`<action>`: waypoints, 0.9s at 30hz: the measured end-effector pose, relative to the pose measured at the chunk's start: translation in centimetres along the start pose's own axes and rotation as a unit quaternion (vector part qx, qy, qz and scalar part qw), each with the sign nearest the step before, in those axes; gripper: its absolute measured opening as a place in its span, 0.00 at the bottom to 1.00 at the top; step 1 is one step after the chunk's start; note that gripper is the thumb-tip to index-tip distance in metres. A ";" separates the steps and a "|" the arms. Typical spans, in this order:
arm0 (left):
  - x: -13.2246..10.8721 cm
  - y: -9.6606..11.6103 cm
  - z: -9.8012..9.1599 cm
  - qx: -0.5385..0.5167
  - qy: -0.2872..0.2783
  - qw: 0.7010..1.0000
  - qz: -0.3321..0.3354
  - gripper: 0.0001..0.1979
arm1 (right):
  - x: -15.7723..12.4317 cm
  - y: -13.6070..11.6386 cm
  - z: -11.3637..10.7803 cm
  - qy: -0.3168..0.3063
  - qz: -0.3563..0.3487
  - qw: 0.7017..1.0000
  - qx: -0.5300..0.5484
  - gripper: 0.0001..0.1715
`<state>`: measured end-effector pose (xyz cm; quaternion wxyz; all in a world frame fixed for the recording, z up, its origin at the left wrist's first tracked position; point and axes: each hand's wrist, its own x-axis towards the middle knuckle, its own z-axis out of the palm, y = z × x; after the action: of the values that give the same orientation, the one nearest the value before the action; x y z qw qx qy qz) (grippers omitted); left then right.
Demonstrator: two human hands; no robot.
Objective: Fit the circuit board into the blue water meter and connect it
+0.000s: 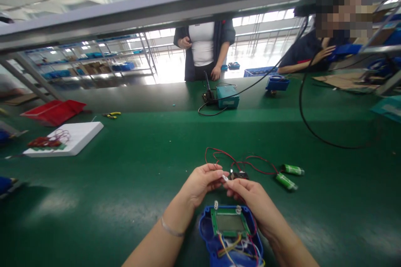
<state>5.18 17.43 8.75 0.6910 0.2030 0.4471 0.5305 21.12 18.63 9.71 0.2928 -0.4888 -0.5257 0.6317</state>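
Observation:
Between the fingertips of my left hand and my right hand is a small white connector. Both hands are closed in a pinch on it. Just beyond them lies a small black part, partly hidden by my fingers, with red wires around it. Two green battery cells rest to the right at the wires' ends. Below my hands sits an open blue housing with a green-edged display board and several coloured wires inside.
To the left are a white foam block bearing wired boards, a red bin and yellow-handled pliers. A teal box and black cable lie across the table. Two people are at the far side; a shelf beam crosses above.

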 end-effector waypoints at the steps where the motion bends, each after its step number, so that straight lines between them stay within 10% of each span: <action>1: -0.1 -0.1 0.0 -0.009 -0.006 1.000 -0.002 0.33 | 0.0 0.1 0.0 -0.005 0.010 1.000 0.016 0.23; 27: -0.2 -0.8 -0.3 -0.003 -0.071 0.995 0.073 0.29 | -0.4 0.1 0.3 -0.005 0.047 0.996 0.082 0.23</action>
<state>5.39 16.91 8.11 0.6814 0.2701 0.3788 0.5650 20.99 18.18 9.76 0.2994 -0.4839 -0.4500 0.6883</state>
